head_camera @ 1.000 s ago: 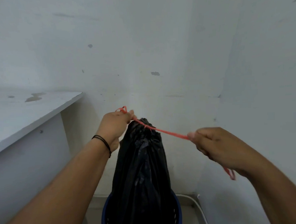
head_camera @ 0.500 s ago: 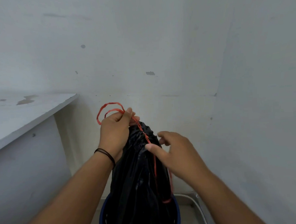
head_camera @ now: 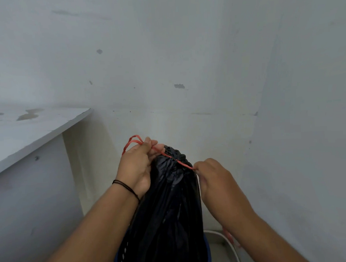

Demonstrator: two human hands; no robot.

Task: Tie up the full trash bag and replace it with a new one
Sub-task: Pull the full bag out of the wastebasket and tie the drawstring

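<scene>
1. Your left hand [head_camera: 137,166] pinches the red drawstring [head_camera: 170,157] at the neck of the black trash bag [head_camera: 168,211], which stands in the blue bin [head_camera: 207,255] at 6 o'clock.
2. Your right hand [head_camera: 212,178] grips the string's other end toward 3 o'clock.
3. Jerk unevenly and the thin string may snap or slip loose.

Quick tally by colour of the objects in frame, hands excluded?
Black: 2, trash bag and wrist band
Red: 1, drawstring
Blue: 1, bin
White: 1, shelf
Total: 5
</scene>
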